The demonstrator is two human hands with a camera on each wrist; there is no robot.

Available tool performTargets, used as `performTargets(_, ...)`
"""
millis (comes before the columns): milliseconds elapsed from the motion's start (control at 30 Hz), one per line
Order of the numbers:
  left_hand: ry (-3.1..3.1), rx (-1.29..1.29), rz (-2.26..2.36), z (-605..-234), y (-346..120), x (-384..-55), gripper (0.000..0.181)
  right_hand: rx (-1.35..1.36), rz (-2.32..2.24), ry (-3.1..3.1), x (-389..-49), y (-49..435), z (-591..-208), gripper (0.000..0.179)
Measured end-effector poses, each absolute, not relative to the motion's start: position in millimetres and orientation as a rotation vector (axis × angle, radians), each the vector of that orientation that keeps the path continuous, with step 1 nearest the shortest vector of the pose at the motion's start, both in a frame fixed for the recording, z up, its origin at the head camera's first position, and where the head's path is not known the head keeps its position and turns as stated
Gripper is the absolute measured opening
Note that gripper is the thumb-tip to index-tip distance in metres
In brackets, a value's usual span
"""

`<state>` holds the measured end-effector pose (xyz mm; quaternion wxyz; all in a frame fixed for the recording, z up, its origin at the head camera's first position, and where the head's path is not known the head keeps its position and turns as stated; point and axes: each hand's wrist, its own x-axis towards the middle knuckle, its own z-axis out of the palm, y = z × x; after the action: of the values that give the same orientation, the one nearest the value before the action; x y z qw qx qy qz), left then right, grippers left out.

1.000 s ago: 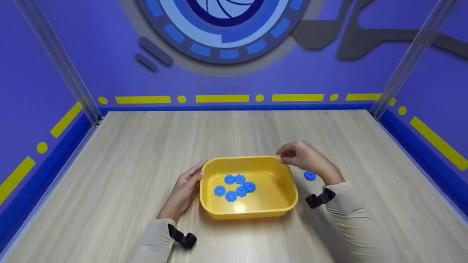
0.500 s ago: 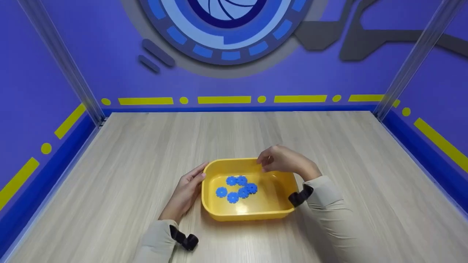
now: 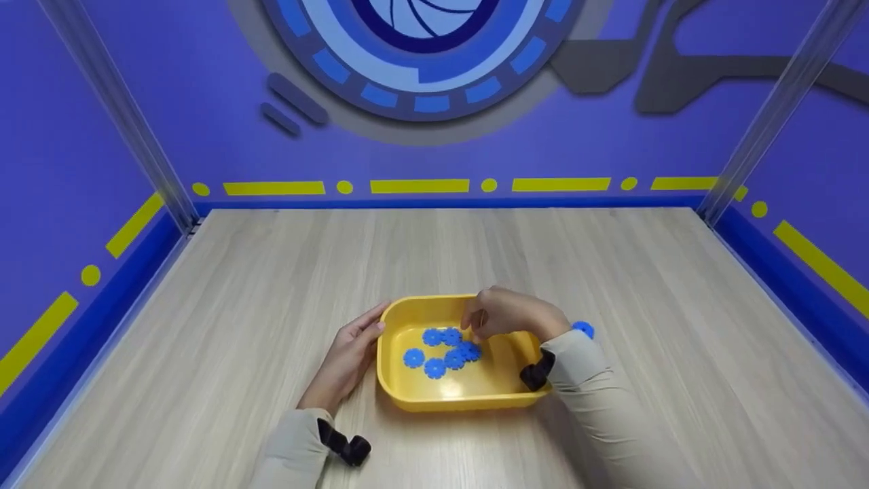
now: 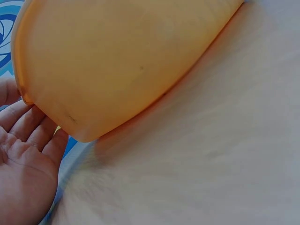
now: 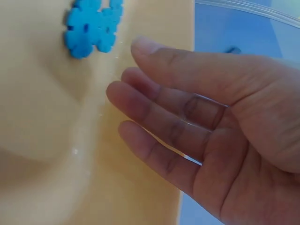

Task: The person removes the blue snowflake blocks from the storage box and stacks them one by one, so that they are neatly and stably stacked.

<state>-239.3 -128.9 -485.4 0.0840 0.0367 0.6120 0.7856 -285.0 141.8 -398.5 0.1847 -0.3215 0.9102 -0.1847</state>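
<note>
Head view: the tray [image 3: 461, 402] is steadied, presumably, by the gripping left hand [image 3: 347, 356]; inside it, beside blue discs [image 3: 434, 368], the right hand [image 3: 510, 314] is relaxed, empty.

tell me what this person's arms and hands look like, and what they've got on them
The left sleeve and right sleeve are both long and beige, the right visibly creased. Each wrist wears a black device with a stubby rounded end. The left hand and right hand wear no gloves.

On the table [image 3: 224, 326], a bin [image 3: 468, 401] holds discs [image 3: 434, 369], with the left hand [image 3: 348, 356] at its left, the right hand [image 3: 512, 314] over it, a lone disc [image 3: 583, 330] right.
</note>
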Motion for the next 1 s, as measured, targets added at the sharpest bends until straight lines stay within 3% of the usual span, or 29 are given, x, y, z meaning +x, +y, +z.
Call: performTargets(1000,1.848,0.043,2.326,-483.6,-127.4,-239.5,0.05,-0.785,-0.335,2.619,-275.9,130.0,-412.2,0.012)
